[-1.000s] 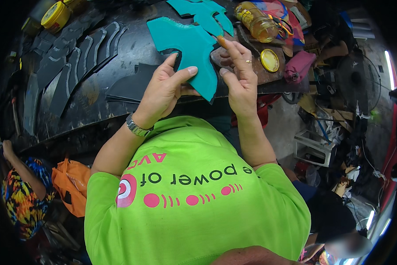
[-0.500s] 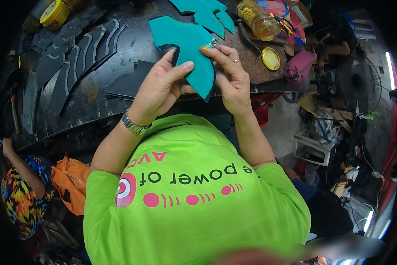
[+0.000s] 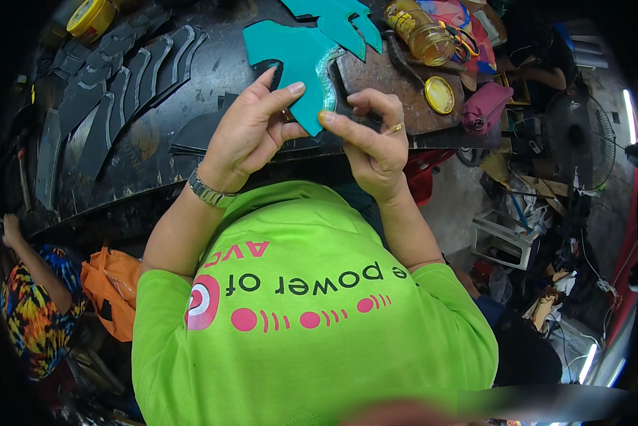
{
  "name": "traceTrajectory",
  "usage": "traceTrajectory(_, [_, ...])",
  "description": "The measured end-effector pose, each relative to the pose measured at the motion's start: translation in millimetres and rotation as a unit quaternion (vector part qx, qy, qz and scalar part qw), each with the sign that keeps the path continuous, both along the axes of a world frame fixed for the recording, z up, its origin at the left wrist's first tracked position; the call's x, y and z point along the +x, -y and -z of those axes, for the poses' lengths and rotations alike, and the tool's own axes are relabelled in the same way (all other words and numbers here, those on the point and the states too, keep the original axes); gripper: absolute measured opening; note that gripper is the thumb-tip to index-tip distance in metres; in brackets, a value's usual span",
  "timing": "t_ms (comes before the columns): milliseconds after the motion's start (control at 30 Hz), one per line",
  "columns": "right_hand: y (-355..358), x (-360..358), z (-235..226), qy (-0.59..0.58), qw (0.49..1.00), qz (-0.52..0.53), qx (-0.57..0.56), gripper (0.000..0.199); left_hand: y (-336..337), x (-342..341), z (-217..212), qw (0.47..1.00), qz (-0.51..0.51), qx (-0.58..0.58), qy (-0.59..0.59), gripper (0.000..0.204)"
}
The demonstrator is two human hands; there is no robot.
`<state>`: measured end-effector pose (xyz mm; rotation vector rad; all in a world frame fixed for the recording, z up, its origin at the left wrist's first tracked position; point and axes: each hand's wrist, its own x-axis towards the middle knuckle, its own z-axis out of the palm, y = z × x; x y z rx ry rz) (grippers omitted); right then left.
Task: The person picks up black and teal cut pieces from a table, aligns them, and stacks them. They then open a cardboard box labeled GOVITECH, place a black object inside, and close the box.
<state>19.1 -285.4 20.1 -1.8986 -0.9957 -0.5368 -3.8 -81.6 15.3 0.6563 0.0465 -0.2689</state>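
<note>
My left hand [image 3: 251,117] holds a flat teal cut-out piece [image 3: 287,57], thumb on top and fingers under its left edge. A pale, wet-looking band runs along the piece's right edge to its pointed lower tip. At that tip, my right hand [image 3: 372,138] presses an amber-smeared fingertip on the edge; its other fingers are curled, and what lies under the piece is hidden. More teal pieces [image 3: 337,32] lie just beyond on the dark workbench [image 3: 156,160].
Dark grey cut pieces [image 3: 113,92] with pale edges lie overlapped at left, near a yellow tub [image 3: 90,20]. At right are a jar with amber contents [image 3: 431,44], a yellow round lid [image 3: 439,95], a magenta pouch [image 3: 487,106] and a fan [image 3: 578,135]. Other people's arms show at both sides.
My right fingertip has slid down the teal piece's right edge to its lower tip, and the pale band now shows along that edge. The left hand keeps its hold.
</note>
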Motion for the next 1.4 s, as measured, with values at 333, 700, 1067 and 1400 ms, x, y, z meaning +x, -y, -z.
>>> traceTrajectory(333, [-1.9, -1.3, 3.4, 0.087, 0.996, 0.011, 0.01, 0.051, -17.9, 19.5, 3.0, 0.992, -0.03, 0.119, -0.008, 0.024])
traceTrajectory(700, [10.6, 46.5, 49.8, -0.117, 0.97, 0.119, 0.176, 0.061, -32.8, 112.1, 37.5, 0.948, 0.035, 0.317, -0.021, 0.018])
traceTrajectory(1067, [12.1, 46.5, 56.4, -0.131, 0.974, 0.098, 0.156, 0.064, -29.0, 128.6, 0.3, 0.775, 0.112, 0.621, -0.018, 0.043])
traceTrajectory(1400, [9.6, 46.1, 54.6, -0.122, 0.973, 0.115, 0.16, 0.06, -43.8, -17.3, -21.4, 0.515, 0.139, 0.778, 0.332, 0.089])
